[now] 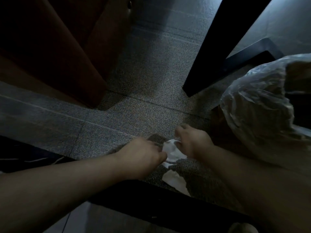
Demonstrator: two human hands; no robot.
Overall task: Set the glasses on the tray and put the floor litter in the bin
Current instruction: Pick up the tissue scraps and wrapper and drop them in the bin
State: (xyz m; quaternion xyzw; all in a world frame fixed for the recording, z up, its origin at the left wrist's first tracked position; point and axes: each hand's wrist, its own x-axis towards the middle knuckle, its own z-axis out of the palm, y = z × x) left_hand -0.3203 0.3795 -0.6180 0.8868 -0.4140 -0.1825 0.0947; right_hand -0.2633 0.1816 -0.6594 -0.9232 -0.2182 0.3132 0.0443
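Note:
White crumpled paper litter (171, 151) lies on the grey carpet low in the middle of the head view. My left hand (143, 154) closes on its left side and my right hand (191, 142) pinches its upper right edge. A second white scrap (175, 179) lies just below, closer to me, partly behind a dark edge. The bin (262, 105), lined with a clear plastic bag, stands right beside my right arm. No glasses or tray are in view.
A brown wooden cabinet (55, 52) fills the upper left. A black table leg (212, 52) slants down at upper right, with a black frame bar behind it. A dark edge (151, 199) crosses the bottom. Open carpet (143, 91) lies beyond my hands.

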